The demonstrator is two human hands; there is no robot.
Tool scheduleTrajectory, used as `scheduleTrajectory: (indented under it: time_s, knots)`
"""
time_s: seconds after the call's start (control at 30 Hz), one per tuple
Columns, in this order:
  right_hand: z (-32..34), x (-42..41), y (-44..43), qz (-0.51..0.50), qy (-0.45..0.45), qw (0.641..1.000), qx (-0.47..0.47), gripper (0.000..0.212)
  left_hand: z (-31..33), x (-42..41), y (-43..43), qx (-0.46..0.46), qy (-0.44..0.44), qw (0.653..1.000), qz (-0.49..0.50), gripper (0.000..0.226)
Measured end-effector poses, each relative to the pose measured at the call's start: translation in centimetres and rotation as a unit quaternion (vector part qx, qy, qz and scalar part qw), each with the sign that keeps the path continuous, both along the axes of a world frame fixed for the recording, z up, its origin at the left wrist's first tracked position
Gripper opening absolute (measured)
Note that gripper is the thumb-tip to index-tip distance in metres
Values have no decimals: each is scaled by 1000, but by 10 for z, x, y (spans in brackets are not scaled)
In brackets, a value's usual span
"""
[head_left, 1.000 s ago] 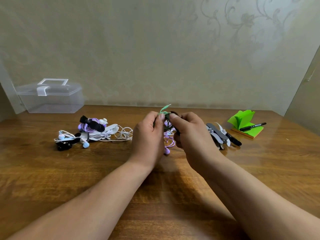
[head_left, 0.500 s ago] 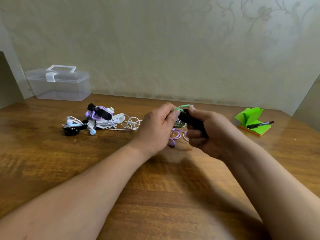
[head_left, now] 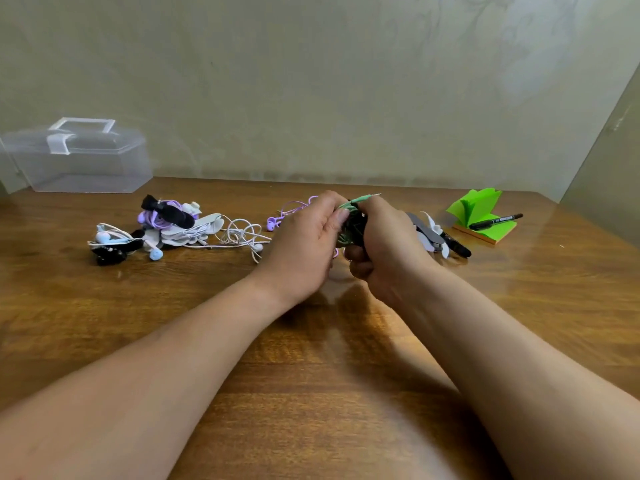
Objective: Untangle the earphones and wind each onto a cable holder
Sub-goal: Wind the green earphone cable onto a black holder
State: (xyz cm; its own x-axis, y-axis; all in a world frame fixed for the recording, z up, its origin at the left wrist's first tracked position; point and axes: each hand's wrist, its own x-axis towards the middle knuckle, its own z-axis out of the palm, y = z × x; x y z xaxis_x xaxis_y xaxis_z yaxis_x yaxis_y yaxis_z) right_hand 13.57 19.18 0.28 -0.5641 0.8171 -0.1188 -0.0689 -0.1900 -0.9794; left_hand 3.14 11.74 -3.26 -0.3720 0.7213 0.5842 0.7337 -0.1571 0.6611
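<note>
Head view, desk of brown wood set against a pale wall. Both forearms reach in from the lower edge and meet just above the desk near its middle. The left grip is pinched, thumb against fingers, on the green earphones, whose thin plug end projects up and to the right between the two hands. The right grip is curled round a black cable holder, on which loops of the green cable lie bunched; how many turns cannot be made out. Purple earphones trail on the desk just behind the left grip, with one bud to its left. Further left lies a heap: a black holder over a purple coil, pale holders, loose white earphones, and pale blue earbuds beside a small black item. Spare holders, grey, white and black, lie just behind the right grip. Near the right edge a black marker rests on a green pad of sticky notes. A clear plastic box with a handle stands at the far left, by the wall.
</note>
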Motion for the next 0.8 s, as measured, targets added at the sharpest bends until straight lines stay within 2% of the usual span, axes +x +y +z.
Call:
scheduleTrajectory:
  time_s: [0.07,0.13,0.17,0.2,0.27,0.3,0.37,0.5,0.63,0.8]
  knots:
    - [2,3,3,35,23,999,-11,25,2,0,0,-5,-104,994,-30,20]
    - [4,7,8,84,54,995,-22,20,5,-4,-1,3,-262,963,-65,23]
    - [3,9,13,96,52,994,10,17,7,-7,-2,8,-332,940,-84,25]
    - [1,9,18,100,33,991,86,14,10,-12,-4,13,-383,918,-101,25]
    - [-5,14,25,110,-15,951,289,27,11,-20,-5,7,-435,891,-132,24]
    - [-7,15,26,134,-13,925,354,31,12,-22,-6,-5,-440,886,-144,29]
    - [-8,16,24,185,14,902,389,27,12,-25,-8,-29,-431,889,-150,40]
    - [-5,20,18,217,34,904,368,27,14,-24,-8,-46,-405,904,-129,35]
    - [-4,20,14,227,24,904,363,30,17,-19,-13,-53,-333,936,-100,27]
    - [-4,20,14,219,0,881,419,26,22,-10,-17,-66,-309,942,-111,29]
